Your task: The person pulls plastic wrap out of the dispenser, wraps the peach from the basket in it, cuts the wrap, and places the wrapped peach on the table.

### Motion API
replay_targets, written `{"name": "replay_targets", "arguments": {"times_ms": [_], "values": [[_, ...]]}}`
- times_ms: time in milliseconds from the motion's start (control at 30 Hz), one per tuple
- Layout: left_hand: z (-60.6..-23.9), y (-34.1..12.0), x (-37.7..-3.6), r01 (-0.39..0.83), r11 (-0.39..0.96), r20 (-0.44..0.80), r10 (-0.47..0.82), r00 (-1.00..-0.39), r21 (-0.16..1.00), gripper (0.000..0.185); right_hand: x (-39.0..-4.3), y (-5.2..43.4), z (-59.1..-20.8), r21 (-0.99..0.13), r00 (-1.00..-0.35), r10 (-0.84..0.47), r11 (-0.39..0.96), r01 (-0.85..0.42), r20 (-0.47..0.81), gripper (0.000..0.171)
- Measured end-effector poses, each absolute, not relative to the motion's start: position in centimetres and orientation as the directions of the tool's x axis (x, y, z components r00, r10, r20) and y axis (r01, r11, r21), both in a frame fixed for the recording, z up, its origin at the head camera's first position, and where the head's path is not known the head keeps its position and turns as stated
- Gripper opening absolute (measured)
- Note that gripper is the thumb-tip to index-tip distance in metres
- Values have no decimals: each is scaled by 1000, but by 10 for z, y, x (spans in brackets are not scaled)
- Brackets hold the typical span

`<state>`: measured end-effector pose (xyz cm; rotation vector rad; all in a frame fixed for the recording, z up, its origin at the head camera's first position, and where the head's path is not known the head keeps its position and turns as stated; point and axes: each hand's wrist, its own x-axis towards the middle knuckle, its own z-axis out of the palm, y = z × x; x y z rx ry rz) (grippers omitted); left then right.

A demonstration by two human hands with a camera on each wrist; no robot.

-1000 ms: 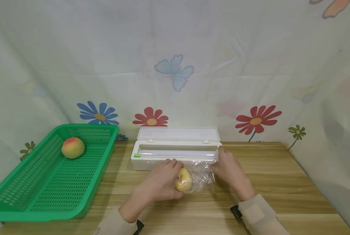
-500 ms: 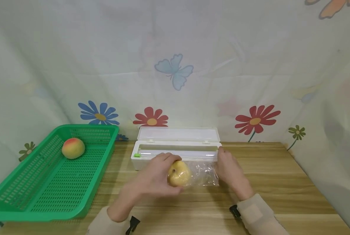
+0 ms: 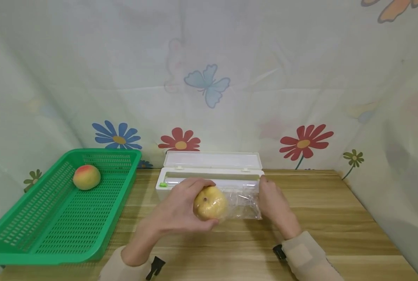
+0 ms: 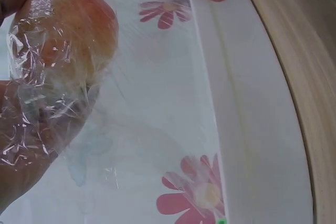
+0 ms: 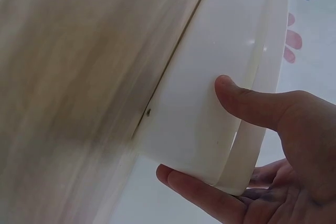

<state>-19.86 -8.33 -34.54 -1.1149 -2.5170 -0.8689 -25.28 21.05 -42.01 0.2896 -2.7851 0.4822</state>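
My left hand [image 3: 182, 208] holds a yellow peach [image 3: 210, 203] with its fingers and thumb around it, lifted in front of the dispenser. In the left wrist view the peach [image 4: 79, 30] has a red blush and clear cling film [image 4: 47, 98] lies crinkled over it and the hand. A sheet of this film [image 3: 243, 205] stretches from the peach to the white cling film dispenser [image 3: 164, 171]. My right hand [image 3: 273, 199] grips the dispenser's right end. In the right wrist view its thumb lies on the dispenser's front [image 5: 194, 108] and its fingers round the end.
A green plastic basket [image 3: 100, 249] stands at the left with another peach [image 3: 87, 177] in it. The dispenser's lid [image 3: 212, 160] is raised at the back, near a flowered cloth backdrop [image 3: 142, 97]. Everything rests on a wooden table [image 3: 335, 218].
My left hand has lifted the peach and moved it a little left, turning it so more of it shows. The film beside it is stretched flatter. The right hand stays at the dispenser's end.
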Motion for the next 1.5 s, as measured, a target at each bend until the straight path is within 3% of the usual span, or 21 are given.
{"name": "replay_targets", "arguments": {"times_ms": [233, 633, 800, 933, 1267, 1500], "values": [[-338, -85, -188, 797, 456, 504, 617, -604, 397, 72, -249, 210, -420, -285, -905, -193, 906, -313, 380, 25], [-330, -88, -169, 834, 370, 491, 681, -543, 409, 68, -247, 212, -419, -337, -919, -186, 890, -307, 347, 34], [-336, -85, -166, 804, 384, 406, 714, -570, 454, 65, -248, 209, -417, -422, -956, -135, 874, -239, 262, 58], [-350, -79, -167, 777, 439, 301, 745, -595, 451, 70, -250, 209, -417, -409, -965, -116, 889, -207, 236, 70], [-392, -64, -171, 756, 526, 168, 767, -619, 390, 65, -252, 214, -419, -405, -957, -131, 885, -231, 259, 69], [-403, -64, -171, 735, 581, 102, 756, -646, 349, 68, -252, 216, -419, -406, -956, -148, 881, -245, 255, 70]]}}
